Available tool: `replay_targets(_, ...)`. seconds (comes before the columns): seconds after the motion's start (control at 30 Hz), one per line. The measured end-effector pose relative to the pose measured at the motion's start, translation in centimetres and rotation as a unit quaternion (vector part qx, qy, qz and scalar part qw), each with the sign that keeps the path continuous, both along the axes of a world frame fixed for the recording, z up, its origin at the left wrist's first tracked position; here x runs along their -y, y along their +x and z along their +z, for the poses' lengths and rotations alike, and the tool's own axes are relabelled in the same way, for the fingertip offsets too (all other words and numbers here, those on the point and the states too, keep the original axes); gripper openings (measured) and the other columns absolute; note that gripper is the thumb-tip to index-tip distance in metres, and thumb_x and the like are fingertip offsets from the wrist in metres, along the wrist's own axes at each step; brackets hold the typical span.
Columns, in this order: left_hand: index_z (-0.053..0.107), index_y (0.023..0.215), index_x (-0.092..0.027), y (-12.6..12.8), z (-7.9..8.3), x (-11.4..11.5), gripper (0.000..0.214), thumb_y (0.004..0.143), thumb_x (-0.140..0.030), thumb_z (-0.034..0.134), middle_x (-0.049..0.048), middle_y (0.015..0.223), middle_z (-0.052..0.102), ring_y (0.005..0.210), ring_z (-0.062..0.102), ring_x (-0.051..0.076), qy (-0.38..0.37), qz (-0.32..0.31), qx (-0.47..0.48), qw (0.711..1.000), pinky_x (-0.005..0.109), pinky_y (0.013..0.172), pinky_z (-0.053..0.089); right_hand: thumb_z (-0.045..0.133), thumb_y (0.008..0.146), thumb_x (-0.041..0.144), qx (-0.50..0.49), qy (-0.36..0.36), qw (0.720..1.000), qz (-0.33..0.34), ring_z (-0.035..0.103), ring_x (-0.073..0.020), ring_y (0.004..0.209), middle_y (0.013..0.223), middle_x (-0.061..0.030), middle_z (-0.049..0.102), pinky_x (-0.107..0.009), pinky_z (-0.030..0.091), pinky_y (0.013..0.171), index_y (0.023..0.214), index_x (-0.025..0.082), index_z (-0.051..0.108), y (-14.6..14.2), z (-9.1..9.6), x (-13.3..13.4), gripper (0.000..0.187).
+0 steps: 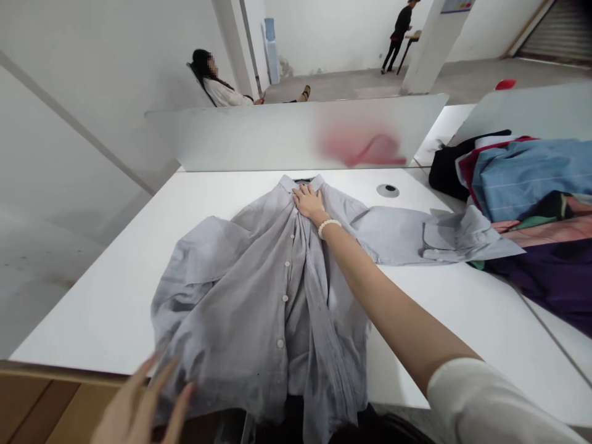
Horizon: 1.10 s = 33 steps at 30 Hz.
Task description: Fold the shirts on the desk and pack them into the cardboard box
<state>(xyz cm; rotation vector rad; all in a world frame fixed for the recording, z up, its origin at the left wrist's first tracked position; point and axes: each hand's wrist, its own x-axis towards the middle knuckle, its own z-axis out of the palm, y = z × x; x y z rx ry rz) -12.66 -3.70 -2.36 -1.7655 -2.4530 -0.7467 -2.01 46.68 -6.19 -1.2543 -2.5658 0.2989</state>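
In the head camera's view, looking down, a light grey button-up shirt (pixel 240 290) lies front side up on a white table (pixel 106 265). Its long axis runs straight away from the wearer: the collar (pixel 288 183) points to the far side, near a frosted partition (pixel 259 142), and the hem hangs over the near table edge. The two front edges part toward the hem, with white buttons (pixel 285 298) down the left-hand one. One sleeve (pixel 398 231) stretches out to the right, its cuff end reaching a pile of folded clothes (pixel 531 172); the other sleeve (pixel 178 302) slants down the left side toward the wearer.

The right hand (pixel 309 200), with a pale beaded bracelet (pixel 329 227) at the wrist, rests palm down just below the collar, its fingers spread, pressed on the cloth rather than pinching it. The left hand (pixel 143 404), blurred at the lower left, has its fingers well apart beside the shirt's near left corner; whether it touches the fabric cannot be told.

Beyond the partition, one person (pixel 226 92) sits at the left and another person (pixel 400 31) stands farther back.
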Motion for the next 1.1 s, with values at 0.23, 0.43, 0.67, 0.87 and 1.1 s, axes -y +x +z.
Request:
replay_targets(0.23, 0.03, 0.144, -0.023, 7.9, -3.8, -7.0, 0.061, 0.088, -0.039, 0.047, 0.0079, 0.143, 0.042, 0.133, 0.037, 0.027, -0.041, -0.118, -0.156, 0.98, 0.047, 0.109, 0.03, 0.031, 0.094, 0.037, -0.041, -0.005, 0.999, -0.002, 0.022, -0.0328, 0.137, 0.15, -0.0113, 0.029, -0.06, 0.017, 0.106, 0.14, 0.021, 0.039, 0.2, 0.2, -0.7, 0.049)
replay_targets(0.43, 0.033, 0.143, -0.017, 9.0, -3.7, -7.6, 0.059, 0.091, -0.044, 0.041, 0.0077, 0.148, 0.034, 0.136, 0.032, 0.027, -0.069, -0.059, -0.176, 0.98, 0.047, 0.108, 0.03, 0.032, 0.088, 0.021, -0.269, 0.028, 0.958, -0.094, 0.04, -0.0285, 0.119, 0.127, -0.0186, 0.048, -0.046, 0.028, 0.103, 0.119, 0.01, 0.054, 2.1, 1.7, 0.7, 0.039)
replay_targets(0.67, 0.034, 0.142, -0.015, 9.2, -3.7, -7.6, 0.06, 0.092, -0.048, 0.035, 0.0089, 0.148, 0.033, 0.137, 0.028, 0.029, -0.068, -0.064, -0.149, 0.984, 0.05, 0.108, 0.027, 0.036, 0.086, 0.011, -0.372, -0.257, 0.886, -0.104, 0.061, -0.0147, 0.078, 0.093, -0.0083, 0.062, -0.032, 0.051, 0.076, 0.108, 0.014, 0.05, 6.9, 2.9, 4.4, 0.027)
replay_targets(0.87, 0.041, 0.136, -0.011, 9.4, -3.6, -7.7, 0.056, 0.091, -0.044, 0.041, 0.0162, 0.141, 0.043, 0.132, 0.035, 0.033, 0.01, -0.068, -0.132, 0.989, 0.054, 0.105, 0.029, 0.051, 0.087, 0.021, -0.374, -0.476, 0.795, 0.04, 0.062, -0.0108, 0.054, 0.082, -0.0048, 0.065, -0.022, 0.048, 0.051, 0.101, 0.015, 0.055, 18.9, 5.4, 13.8, 0.015)
replay_targets(1.1, 0.057, 0.082, -0.017, 17.3, -2.1, -6.2, 0.01, 0.086, -0.026, 0.055, 0.0025, 0.071, 0.06, 0.068, 0.056, 0.016, 0.172, -0.122, 0.014, 0.977, 0.028, 0.066, 0.043, 0.052, 0.09, 0.036, -0.316, -0.587, 0.743, 0.063, 0.064, -0.0118, 0.057, 0.077, -0.0075, 0.068, -0.024, 0.05, 0.058, 0.087, 0.011, 0.065, 32.5, 6.3, 30.8, 0.028)
